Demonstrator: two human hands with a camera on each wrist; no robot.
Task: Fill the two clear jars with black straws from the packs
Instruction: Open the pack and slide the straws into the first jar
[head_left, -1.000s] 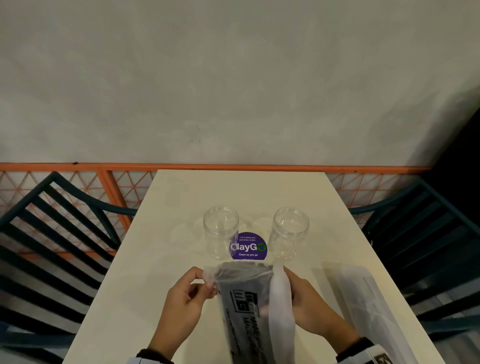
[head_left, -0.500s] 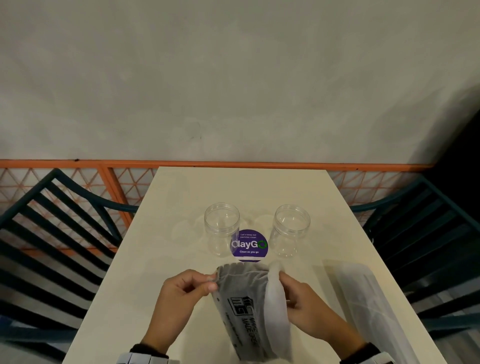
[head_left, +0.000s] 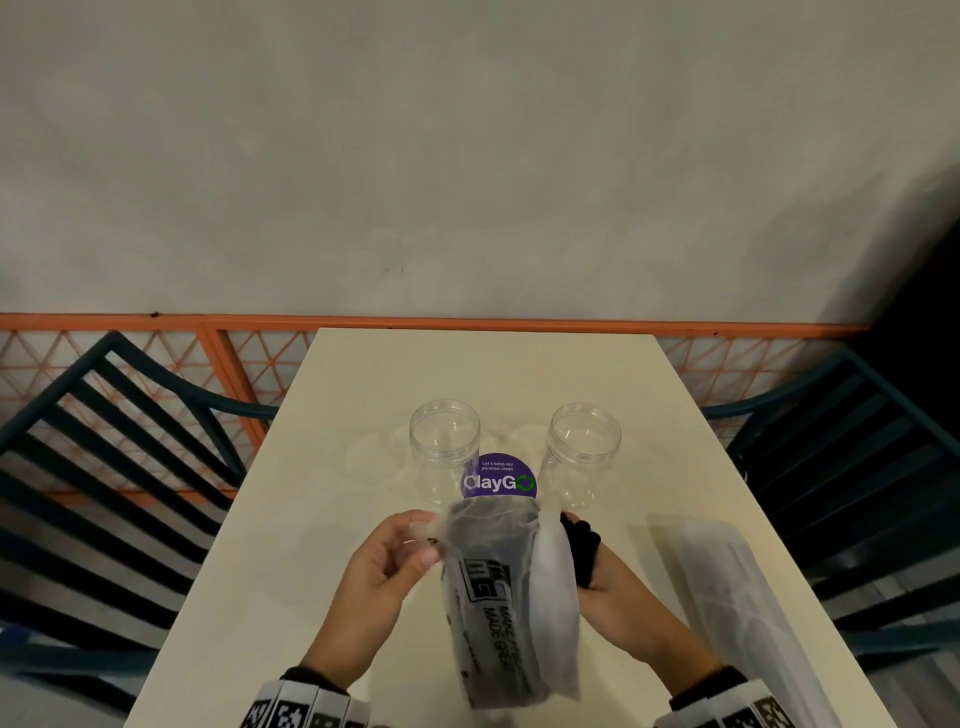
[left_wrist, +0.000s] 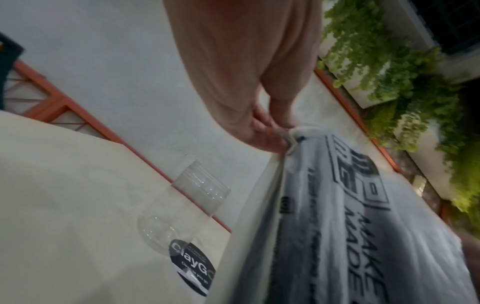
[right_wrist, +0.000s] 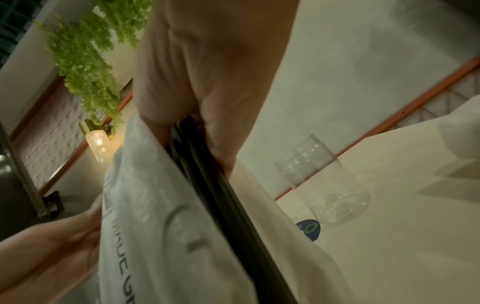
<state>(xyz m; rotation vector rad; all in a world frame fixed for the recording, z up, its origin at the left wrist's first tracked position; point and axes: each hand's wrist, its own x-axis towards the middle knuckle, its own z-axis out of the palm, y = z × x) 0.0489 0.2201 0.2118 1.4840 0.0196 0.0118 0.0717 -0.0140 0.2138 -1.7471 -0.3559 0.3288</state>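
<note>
Both jars (head_left: 444, 447) (head_left: 584, 452) empty — nothing filled. Left hand (head_left: 387, 566) pinching pack (head_left: 498, 597) corner; right hand (head_left: 618, 587) clamped on black straws (head_left: 582, 551) — barely begun.

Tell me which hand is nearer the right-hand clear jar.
Right. The right hand, gripping black straws beside the pack, sits just in front of the right jar; the left hand, pinching the pack's top-left corner, is across the pack from it.

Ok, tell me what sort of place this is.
Probably a café or office pantry seating corner: a cream table with a purple "ClayGo" clean-as-you-go sticker, slatted chairs on both sides, and hanging greenery.
</note>
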